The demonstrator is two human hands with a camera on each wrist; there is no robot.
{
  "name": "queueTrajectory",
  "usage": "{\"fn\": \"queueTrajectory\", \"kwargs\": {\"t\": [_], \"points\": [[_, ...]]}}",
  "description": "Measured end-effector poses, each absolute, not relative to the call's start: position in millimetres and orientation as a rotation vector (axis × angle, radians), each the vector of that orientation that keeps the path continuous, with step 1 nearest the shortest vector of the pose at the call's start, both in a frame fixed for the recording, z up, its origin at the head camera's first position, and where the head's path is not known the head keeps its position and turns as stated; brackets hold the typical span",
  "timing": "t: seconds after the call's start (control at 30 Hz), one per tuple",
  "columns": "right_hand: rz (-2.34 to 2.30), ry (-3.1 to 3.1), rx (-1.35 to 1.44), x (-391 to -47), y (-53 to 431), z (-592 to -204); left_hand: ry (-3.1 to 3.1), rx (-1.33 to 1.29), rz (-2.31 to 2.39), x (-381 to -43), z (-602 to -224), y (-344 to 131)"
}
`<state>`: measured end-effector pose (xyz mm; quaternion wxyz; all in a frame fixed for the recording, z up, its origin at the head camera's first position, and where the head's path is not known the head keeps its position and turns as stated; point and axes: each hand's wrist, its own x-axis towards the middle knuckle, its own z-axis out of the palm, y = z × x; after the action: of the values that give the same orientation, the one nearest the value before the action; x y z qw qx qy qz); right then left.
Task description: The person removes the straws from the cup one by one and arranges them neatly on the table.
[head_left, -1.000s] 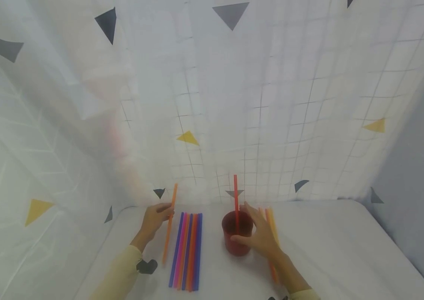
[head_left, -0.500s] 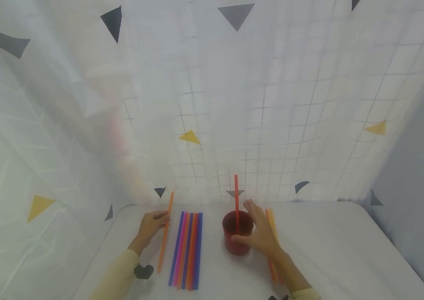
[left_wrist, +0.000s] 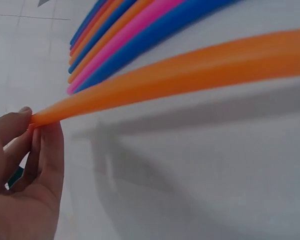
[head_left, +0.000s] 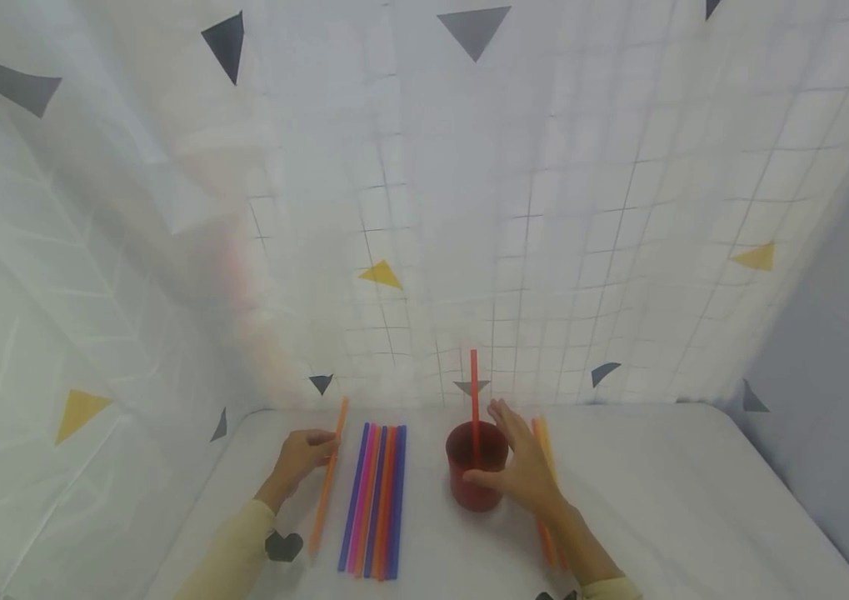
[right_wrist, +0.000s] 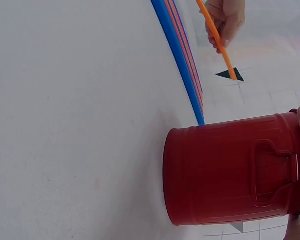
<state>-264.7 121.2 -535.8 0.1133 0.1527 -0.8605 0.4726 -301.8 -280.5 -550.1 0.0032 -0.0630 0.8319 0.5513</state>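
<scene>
My left hand (head_left: 300,462) pinches an orange straw (head_left: 325,500) between thumb and fingers near its far end. In the left wrist view that straw (left_wrist: 165,75) stretches close to the camera, casting a shadow on the white surface. My right hand (head_left: 525,475) holds a red bucket (head_left: 475,493) from its right side, thumb on the near rim and fingers round the far side. A red straw (head_left: 474,383) stands upright in the bucket. In the right wrist view the bucket (right_wrist: 225,172) shows a side handle.
Between the hands lies a neat row of straws (head_left: 373,500) in blue, pink and orange. More orange and yellow straws (head_left: 544,437) lie partly hidden under my right forearm. A pale sheet with triangles (head_left: 439,208) hangs behind the white table (head_left: 679,483).
My left hand has shifted slightly left and towards me, and the orange straw has come down lower, away from the row. The right hand and the bucket stay in place.
</scene>
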Motion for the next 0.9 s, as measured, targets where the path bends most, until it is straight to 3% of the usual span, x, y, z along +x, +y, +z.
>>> {"fn": "queueTrajectory", "kwargs": {"t": [0.9], "points": [[1.393,-2.531,0.477,-264.5,123.4,-537.5,2.747,-0.297,1.316,-299.4,-572.4,-271.1]]}}
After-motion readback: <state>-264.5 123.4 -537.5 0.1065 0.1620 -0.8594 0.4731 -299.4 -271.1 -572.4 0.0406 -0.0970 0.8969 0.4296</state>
